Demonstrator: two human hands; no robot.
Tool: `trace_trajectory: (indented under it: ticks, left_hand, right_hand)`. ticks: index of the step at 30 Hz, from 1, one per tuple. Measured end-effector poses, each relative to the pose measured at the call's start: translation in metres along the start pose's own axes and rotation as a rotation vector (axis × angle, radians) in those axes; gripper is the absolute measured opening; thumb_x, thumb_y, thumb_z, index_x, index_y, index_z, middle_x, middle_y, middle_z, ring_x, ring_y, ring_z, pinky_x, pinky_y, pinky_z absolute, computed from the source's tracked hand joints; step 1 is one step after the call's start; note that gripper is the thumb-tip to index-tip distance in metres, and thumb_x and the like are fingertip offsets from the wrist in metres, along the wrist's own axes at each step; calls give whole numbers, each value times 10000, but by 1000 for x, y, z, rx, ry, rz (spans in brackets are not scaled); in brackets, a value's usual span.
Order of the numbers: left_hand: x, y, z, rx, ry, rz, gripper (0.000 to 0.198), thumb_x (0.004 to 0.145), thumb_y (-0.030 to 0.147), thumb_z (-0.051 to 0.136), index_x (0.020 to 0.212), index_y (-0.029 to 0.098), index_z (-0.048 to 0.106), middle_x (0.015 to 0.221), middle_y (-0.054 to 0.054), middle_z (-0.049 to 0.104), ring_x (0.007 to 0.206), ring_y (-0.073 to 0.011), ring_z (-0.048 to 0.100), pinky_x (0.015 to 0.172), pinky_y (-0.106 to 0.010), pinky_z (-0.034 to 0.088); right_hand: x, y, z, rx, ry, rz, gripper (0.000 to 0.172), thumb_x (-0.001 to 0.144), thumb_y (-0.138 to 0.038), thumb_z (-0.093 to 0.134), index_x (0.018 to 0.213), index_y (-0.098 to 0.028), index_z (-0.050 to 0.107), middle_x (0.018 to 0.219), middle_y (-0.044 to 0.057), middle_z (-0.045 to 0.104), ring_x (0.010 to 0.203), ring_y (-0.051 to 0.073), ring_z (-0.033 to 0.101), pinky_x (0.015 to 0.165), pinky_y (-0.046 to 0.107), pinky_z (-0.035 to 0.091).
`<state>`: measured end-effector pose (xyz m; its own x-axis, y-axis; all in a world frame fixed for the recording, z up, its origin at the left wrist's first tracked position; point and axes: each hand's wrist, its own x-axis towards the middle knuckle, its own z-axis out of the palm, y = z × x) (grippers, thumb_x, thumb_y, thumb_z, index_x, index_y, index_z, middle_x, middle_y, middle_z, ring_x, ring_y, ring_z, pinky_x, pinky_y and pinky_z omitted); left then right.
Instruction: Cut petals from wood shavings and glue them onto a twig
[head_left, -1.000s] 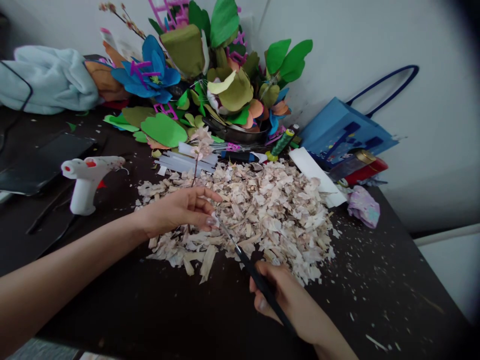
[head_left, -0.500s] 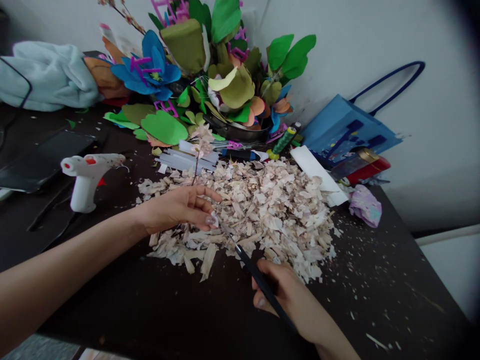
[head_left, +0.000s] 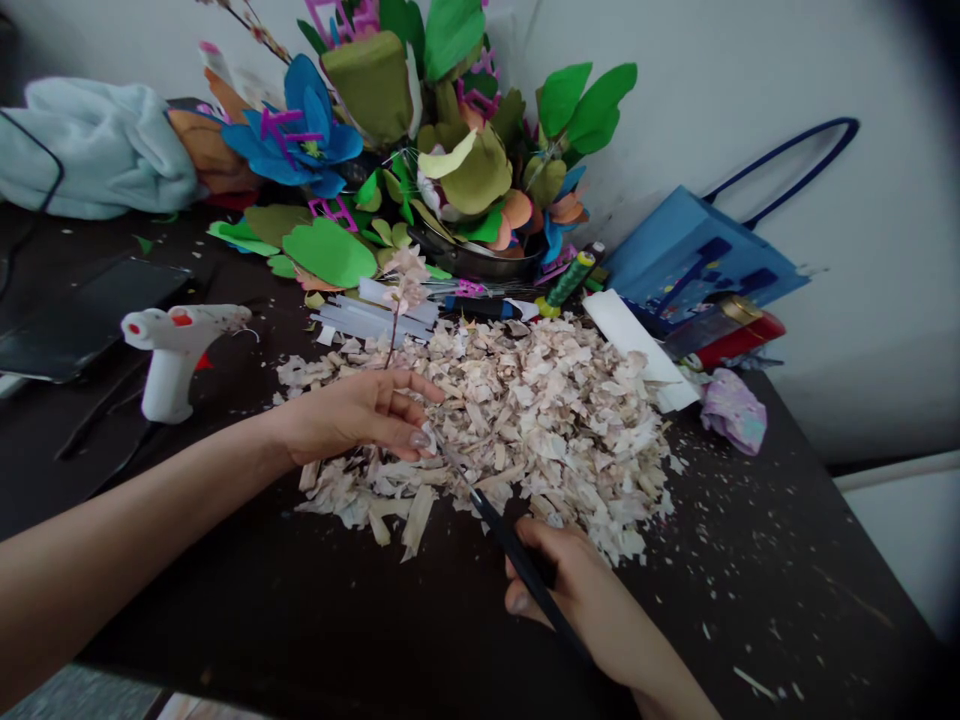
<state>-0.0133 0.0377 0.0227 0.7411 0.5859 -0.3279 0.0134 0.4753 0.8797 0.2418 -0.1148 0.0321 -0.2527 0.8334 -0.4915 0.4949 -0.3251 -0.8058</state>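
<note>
Apparently working on a small white scrap (head_left: 429, 439), pinched in the left hand (head_left: 358, 420) over the left part of the pale flakes (head_left: 555, 420), with a dark-handled tool (head_left: 517, 553) clasped in the right hand (head_left: 581, 585), near right, likely needing steady alignment next.

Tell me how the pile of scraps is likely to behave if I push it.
The pile of scraps would probably spread rather than slide as one block, being many loose pieces. They look thin and papery, so likely light. Edge pieces may scatter, as stray bits lie on the table.
</note>
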Motion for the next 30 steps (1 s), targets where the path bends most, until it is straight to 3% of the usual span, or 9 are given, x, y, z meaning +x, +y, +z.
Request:
trace_trajectory:
  ticks: [15, 21, 27, 30]
  left_hand:
    - [1, 0, -2, 36, -34, -4, 418, 717, 81, 743, 1081, 200, 576, 763, 38, 662, 732, -143, 707, 663, -234, 561]
    - [1, 0, -3, 21, -48, 14, 419, 713, 74, 749, 1079, 194, 583, 784, 21, 682, 729, -138, 701, 649, -223, 556]
    - [1, 0, 0, 10, -26, 27, 362, 733, 93, 742, 1050, 190, 599, 786, 22, 671, 769, -151, 704, 696, -249, 572]
    - [1, -1, 1, 24, -19, 26, 306, 760, 135, 735, 1036, 193, 615, 821, 17, 669, 801, -149, 704, 723, -248, 575]
  right_hand:
    - [1, 5, 2, 34, -32, -21, 207, 796, -327, 685, 802, -191, 529, 658, 4, 638, 583, 154, 598, 549, 237, 414]
    - [-2, 12, 3, -57, 23, -108, 211, 796, -333, 685, 857, -202, 532, 758, 29, 641, 664, 176, 607, 577, 247, 419]
    - [0, 10, 1, -59, 77, -62, 215, 822, -373, 652, 877, -204, 531, 749, 25, 642, 659, 172, 605, 563, 239, 416]
    - [3, 4, -3, -202, 154, 0, 210, 801, -367, 667, 836, -208, 535, 714, 9, 633, 648, 177, 599, 565, 242, 410]
